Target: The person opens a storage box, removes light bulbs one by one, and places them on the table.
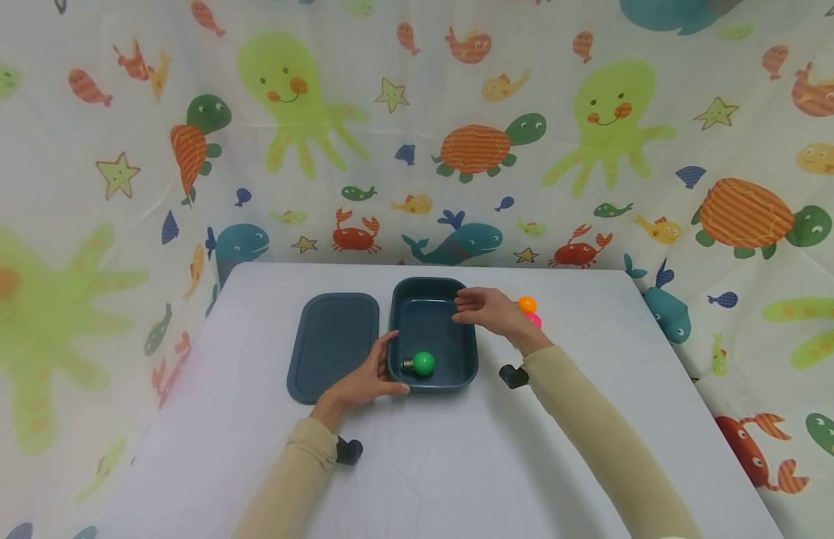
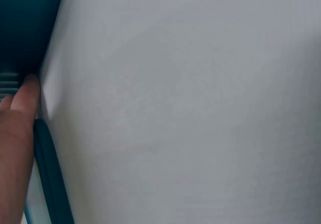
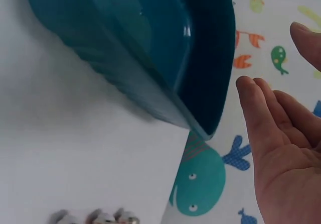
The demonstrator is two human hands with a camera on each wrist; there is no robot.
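A deep dark teal container [image 1: 433,388] stands on the table, with a green light bulb [image 1: 424,364] lying inside near its front left corner. Around that corner my left hand [image 1: 363,378] is spread, its fingers along the left side and its thumb at the front edge. In the left wrist view, a fingertip lies against the wall of the container [image 2: 27,23]. My right hand [image 1: 491,308] hovers over the container's back right rim. The right wrist view shows this hand [image 3: 288,148] empty, thumb apart from the fairly straight fingers.
Left of the container lies a flat teal lid [image 1: 336,340]. Beyond my right wrist, an orange ball-shaped bulb [image 1: 527,304] and a pink one [image 1: 534,320] are partly hidden. Silver bulb bases [image 3: 103,218] show low in the right wrist view. A printed curtain [image 1: 403,135] hangs behind the table.
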